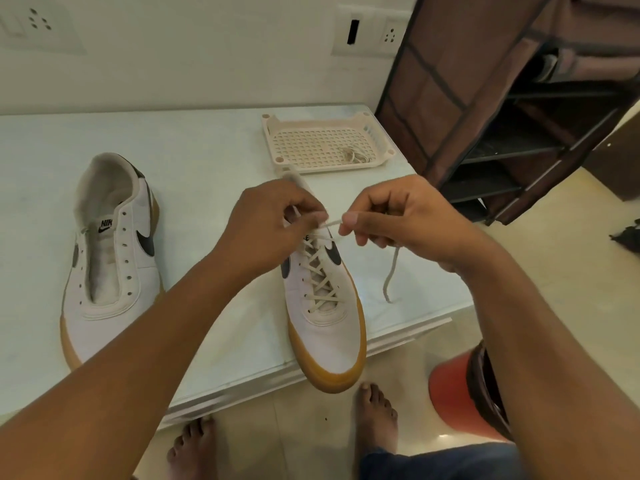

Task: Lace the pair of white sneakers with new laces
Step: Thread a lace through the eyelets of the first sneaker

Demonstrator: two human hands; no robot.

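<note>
While the left hand [273,220] and the right hand [391,216] each pinch the cream lace [332,223] between thumb and fingertips, a short taut stretch of it runs between them, just above the tongue of the laced sneaker [329,327]. Both hands have their other fingers curled in. A loose end of the lace hangs from under the right hand and curls down onto the white table [207,150].

This sneaker is white with a tan gum sole and a dark swoosh on each side. Its lace crosses up the eyelets, and its toe juts past the table's near edge. Only the letters "KE" show on its tongue, beside the left hand.

To the left, well apart, lies the unlaced sneaker [107,306], eyelets bare. Its tongue label reads "NIK" with a small swoosh beneath, the last letter hidden.

Behind the hands, a perforated cream tray [277,133] holds 1 coiled spare lace [353,154].

A red stool [446,386] stands on the floor at right.
</note>
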